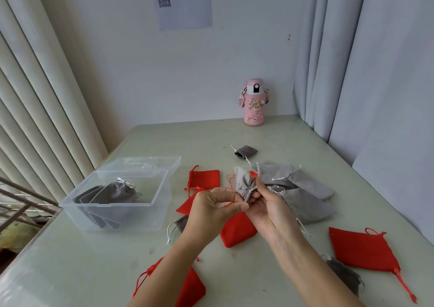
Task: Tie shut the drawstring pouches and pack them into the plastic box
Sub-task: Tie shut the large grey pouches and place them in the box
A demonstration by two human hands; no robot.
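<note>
A: Where is the pouch that is being tied?
B: A light grey pouch (243,181) is held up over the middle of the table (94,271). Its gathered neck points near and its body tilts far-left. The left hand (211,209) pinches at the neck between thumb and forefinger. The right hand (270,210) pinches the pale cord (250,190) at the neck, fingers curled.
A: And the box?
B: The box (141,215) stands on the left, clear plastic, with its lid (150,162) open behind it. Packed pouches (110,196), all grey, lie inside, and the top one shows a silver bow.
A: What lies loose?
B: A grey pile (305,189) sits just right of the hands, with a small dark pouch (246,151) farther off. The far red pouch (206,178) lies beyond the left hand and the middle red pouch (237,232) lies under both hands. The right red pouch (361,250) is near right, and the near red pouch (191,288) is beneath the left forearm. A grey pouch end (182,222) peeks out beside the left wrist. A dark grey pouch (345,276) lies by the right forearm.
A: Anything else?
B: A pink bottle (254,102) stands by the far wall.
</note>
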